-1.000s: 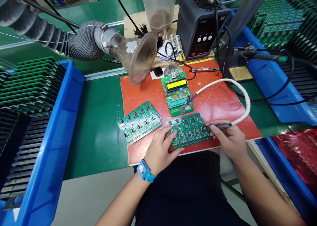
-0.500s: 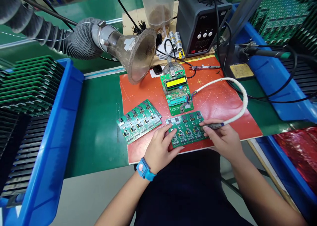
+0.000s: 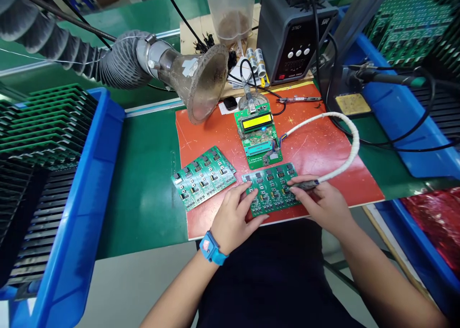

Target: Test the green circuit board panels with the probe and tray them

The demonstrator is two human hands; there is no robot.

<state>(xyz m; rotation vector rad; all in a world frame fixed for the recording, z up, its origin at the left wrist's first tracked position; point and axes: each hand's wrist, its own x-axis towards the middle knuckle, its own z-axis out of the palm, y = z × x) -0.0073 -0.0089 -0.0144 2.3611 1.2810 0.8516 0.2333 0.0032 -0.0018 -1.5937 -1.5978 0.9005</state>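
From where I stood, the left hand (image 3: 232, 215) spread its fingers across a green rectangular circuit board (image 3: 273, 192) by the red sheet mat's (image 3: 204, 222) near edge, the right hand (image 3: 325, 204) pinching a dark, white-cabled probe (image 3: 305, 185). Bracing the board while steadying the probe seemed wise; it sat farther left than a second earlier.

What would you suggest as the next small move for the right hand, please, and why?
Perhaps the right hand should press the probe squarely onto the board. It is poised over the board's right part, the left hand rests on the left end, and the cable runs to a device with a lit screen. Whether the tip already touches, I cannot tell.
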